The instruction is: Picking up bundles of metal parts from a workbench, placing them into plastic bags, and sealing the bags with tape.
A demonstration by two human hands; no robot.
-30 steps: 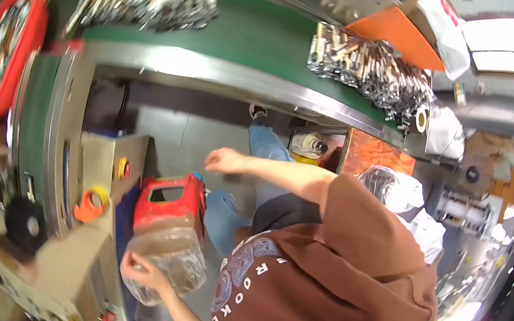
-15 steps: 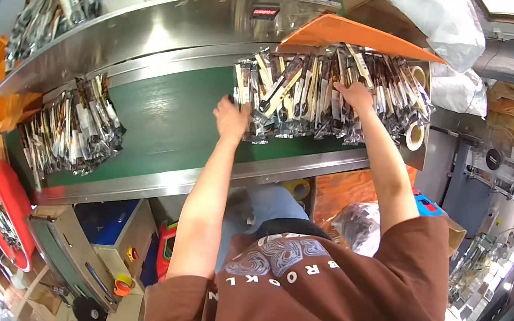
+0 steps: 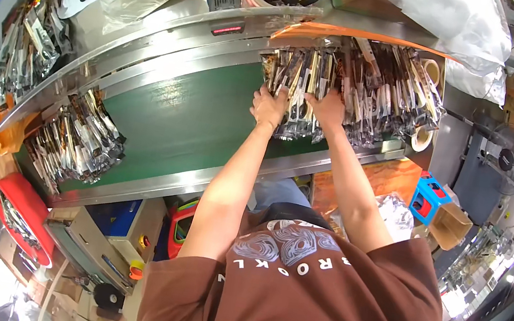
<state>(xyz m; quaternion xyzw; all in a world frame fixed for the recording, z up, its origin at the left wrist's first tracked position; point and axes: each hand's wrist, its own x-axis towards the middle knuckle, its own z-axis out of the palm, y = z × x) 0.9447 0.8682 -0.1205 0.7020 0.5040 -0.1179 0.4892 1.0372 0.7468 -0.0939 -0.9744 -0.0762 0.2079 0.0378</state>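
Fingers (image 3: 258, 100) are half-curled at the packets (image 3: 368, 97), left hand (image 3: 269, 107) endmost, right hand (image 3: 328, 110) further in, probably to stop spreading, can't tell if gripping.

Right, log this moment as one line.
left hand: at left end of packet row | right hand: on row | green surface: beneath

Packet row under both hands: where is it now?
In the head view, the packet row lies right of centre on the green surface, just below the orange panel.
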